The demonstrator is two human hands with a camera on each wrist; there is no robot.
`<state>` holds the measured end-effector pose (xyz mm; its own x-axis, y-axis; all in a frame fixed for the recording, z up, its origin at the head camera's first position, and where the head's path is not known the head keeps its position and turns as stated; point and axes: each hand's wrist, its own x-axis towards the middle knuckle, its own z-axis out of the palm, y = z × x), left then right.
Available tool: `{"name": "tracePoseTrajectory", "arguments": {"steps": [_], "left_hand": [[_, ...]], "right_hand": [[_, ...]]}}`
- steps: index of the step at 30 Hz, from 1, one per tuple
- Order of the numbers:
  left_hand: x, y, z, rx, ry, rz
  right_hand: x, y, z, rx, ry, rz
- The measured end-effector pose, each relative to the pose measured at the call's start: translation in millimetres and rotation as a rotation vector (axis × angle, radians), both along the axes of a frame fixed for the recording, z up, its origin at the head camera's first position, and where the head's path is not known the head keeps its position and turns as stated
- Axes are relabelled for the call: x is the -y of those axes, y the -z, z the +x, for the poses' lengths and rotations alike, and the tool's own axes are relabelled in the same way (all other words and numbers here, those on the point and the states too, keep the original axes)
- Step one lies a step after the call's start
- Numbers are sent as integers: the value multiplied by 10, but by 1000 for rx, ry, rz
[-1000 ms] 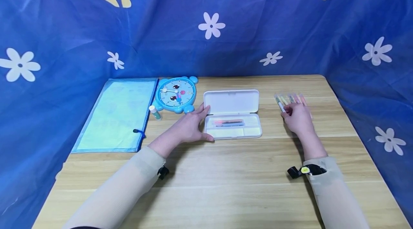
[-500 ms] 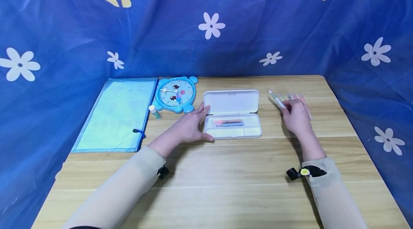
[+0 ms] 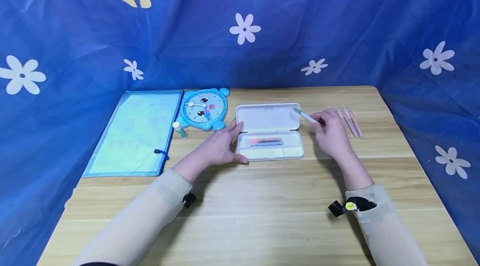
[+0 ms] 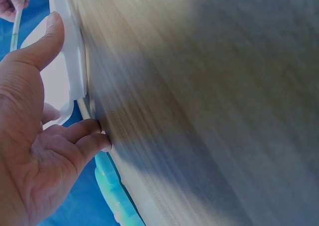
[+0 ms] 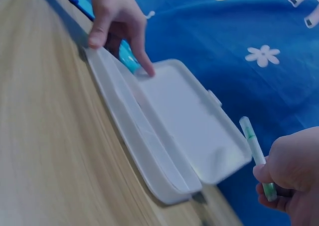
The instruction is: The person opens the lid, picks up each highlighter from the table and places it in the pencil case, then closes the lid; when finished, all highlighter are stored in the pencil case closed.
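A white pencil case (image 3: 270, 153) lies with its lid (image 3: 268, 117) raised; a few pens (image 3: 265, 142) are in its back compartment. My left hand (image 3: 222, 146) rests at the case's left end, thumb at the front corner and index finger touching the lid, both fairly straight and spread apart. In the right wrist view that left hand (image 5: 119, 21) shows at the case's far end. My right hand (image 3: 331, 133) pinches a white marker with green parts (image 3: 305, 115), held above the table to the right of the lid. Its green-banded end points left toward the lid.
Several coloured markers (image 3: 351, 122) lie right of my right hand, partly hidden by it. Left of the case are a blue toy clock (image 3: 206, 110), a glue stick (image 3: 179, 130) and a light blue zip folder (image 3: 135, 133). A blue cloth (image 3: 243, 66) hangs behind the wooden table (image 3: 255, 216).
My right hand has lifted the green marker from the row and carried it left toward the pencil case, uncovering other markers. My left hand has stayed at the case.
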<state>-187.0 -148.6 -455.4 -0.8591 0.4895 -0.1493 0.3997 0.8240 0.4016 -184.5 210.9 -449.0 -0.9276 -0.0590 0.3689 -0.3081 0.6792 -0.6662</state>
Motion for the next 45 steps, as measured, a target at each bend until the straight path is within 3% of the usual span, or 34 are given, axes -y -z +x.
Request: {"name": "tracePoseTrajectory", "arguments": {"steps": [9, 22, 28, 38, 45], "left_hand": [[9, -6, 3, -2, -2, 0], [8, 3, 7, -17, 7, 11], [2, -16, 20, -7, 2, 8], [-7, -6, 15, -16, 10, 17], [-3, -3, 13, -3, 5, 16]], "right_hand": [[298, 20, -30, 18, -137, 25], [668, 214, -74, 61, -290, 76], [775, 321, -109, 45, -318, 154], [825, 345, -90, 12, -384, 285], [807, 328, -61, 45, -399, 245]]}}
